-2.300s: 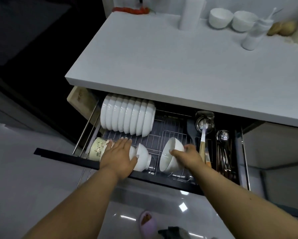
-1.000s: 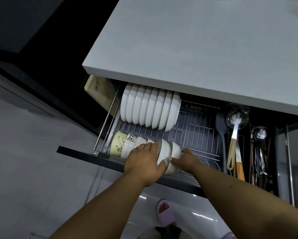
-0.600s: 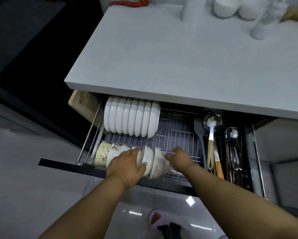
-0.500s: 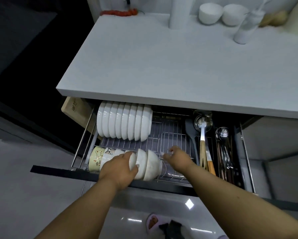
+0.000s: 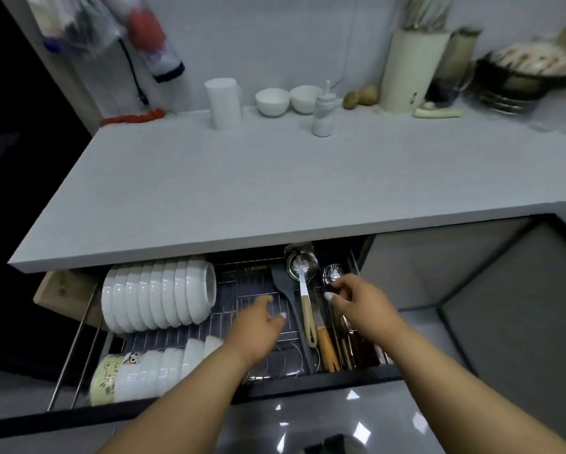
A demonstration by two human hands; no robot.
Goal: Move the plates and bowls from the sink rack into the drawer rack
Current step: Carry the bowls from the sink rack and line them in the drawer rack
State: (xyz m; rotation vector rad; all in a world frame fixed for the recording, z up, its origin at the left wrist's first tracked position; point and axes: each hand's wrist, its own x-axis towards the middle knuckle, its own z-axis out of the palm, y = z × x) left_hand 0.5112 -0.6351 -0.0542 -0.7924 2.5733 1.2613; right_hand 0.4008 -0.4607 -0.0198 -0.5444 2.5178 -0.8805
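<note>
While hands (image 5: 307, 309) hover loose, empty | white bowls (image 5: 158, 296) racked on edge

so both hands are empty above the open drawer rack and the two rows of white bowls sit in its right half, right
Not quite. In the head view the left hand and right hand are empty above the drawer rack, but both bowl rows, back row and front row, sit in its left half. The right side holds utensils.
</note>
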